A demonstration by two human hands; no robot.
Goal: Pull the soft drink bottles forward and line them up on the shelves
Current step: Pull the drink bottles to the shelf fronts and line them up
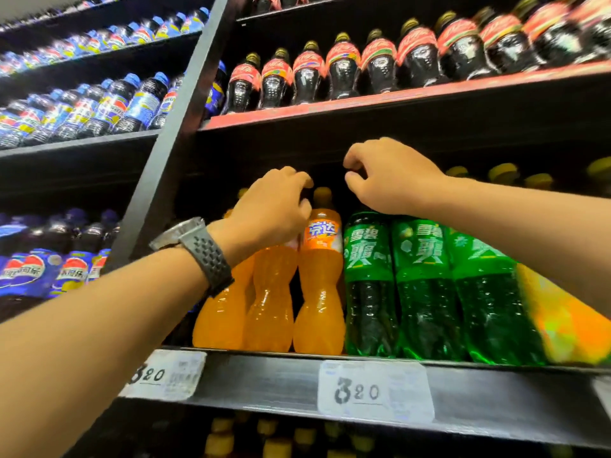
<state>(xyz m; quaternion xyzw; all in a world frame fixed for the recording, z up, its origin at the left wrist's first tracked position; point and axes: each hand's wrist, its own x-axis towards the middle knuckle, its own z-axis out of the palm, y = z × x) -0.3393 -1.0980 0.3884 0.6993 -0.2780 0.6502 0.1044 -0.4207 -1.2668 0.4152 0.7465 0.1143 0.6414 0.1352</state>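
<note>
Left hand (271, 213) grasped the neck of an orange plastic soft drink bottle (269, 299); right hand (393, 180), fingers loosely curled, empty, hovered above green plastic bottles (370, 292).

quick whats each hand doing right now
Left hand: fingers curled round the top of an orange bottle, holding it.
Right hand: fingers curled above the green bottles; whether it grips anything cannot be told.
</note>
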